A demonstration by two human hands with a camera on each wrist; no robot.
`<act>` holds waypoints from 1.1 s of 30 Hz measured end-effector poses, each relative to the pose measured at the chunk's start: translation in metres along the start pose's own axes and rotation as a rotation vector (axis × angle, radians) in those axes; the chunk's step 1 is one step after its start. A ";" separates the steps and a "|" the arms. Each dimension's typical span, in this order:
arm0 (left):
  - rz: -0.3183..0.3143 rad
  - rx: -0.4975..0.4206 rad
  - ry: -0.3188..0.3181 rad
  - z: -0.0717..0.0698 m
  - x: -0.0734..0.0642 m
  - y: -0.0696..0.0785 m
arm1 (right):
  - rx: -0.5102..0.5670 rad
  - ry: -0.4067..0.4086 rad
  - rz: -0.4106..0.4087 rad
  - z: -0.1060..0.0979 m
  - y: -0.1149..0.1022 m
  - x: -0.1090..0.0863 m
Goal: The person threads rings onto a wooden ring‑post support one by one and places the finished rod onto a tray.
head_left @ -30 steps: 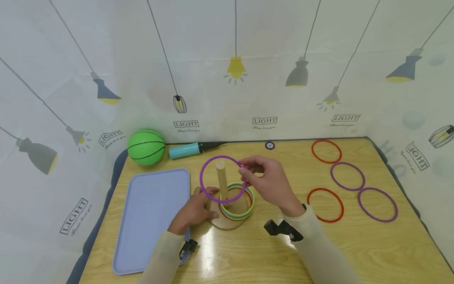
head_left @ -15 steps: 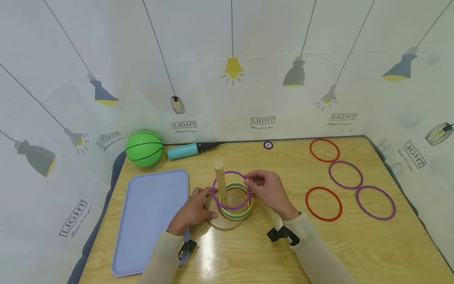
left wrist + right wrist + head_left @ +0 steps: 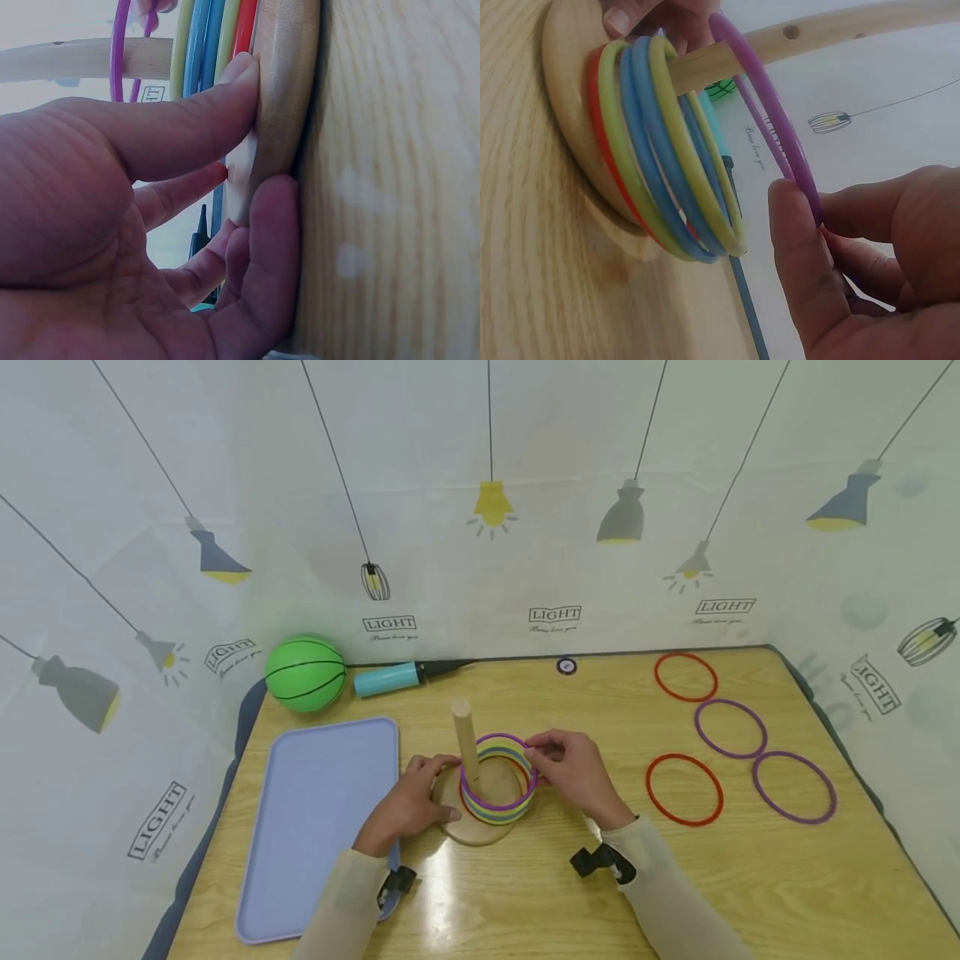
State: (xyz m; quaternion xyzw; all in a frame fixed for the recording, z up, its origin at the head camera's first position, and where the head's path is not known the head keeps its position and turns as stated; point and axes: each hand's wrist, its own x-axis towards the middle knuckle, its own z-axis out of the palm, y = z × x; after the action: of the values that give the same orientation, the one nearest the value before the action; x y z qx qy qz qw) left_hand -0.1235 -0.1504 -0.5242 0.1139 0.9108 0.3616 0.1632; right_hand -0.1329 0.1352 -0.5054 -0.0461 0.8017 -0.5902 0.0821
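Observation:
My right hand pinches a purple ring at its right side, between thumb and fingers. The ring encircles the upright wooden peg, with a gap above the stack in the right wrist view. Below it, several red, yellow and blue rings lie stacked around the peg on the round wooden base. With my left hand I grip the left edge of that base. The left wrist view shows the thumb on its upper face and fingers curled at its rim.
Two red rings and two purple rings lie flat at the right. A lavender tray sits at the left. Along the back are a green ball, a blue hand pump and a small round disc.
My right hand has lowered the purple ring down around the peg, from near its top to close above the stack. The left hand keeps its grip on the base.

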 end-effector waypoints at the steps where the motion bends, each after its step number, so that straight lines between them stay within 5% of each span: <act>1: 0.001 -0.001 0.001 0.000 0.000 0.000 | -0.010 0.005 -0.001 0.000 0.001 0.000; 17: -0.010 -0.002 -0.011 0.000 0.000 0.000 | -0.244 0.050 -0.017 0.005 0.016 0.008; 33: -0.013 -0.007 -0.019 0.000 0.000 -0.001 | -0.242 0.092 -0.024 -0.027 0.029 -0.006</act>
State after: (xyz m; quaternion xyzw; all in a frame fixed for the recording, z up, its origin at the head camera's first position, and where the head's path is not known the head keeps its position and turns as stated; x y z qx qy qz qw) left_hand -0.1231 -0.1513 -0.5248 0.1110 0.9087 0.3625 0.1747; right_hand -0.1310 0.1708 -0.5248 -0.0380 0.8694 -0.4916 0.0322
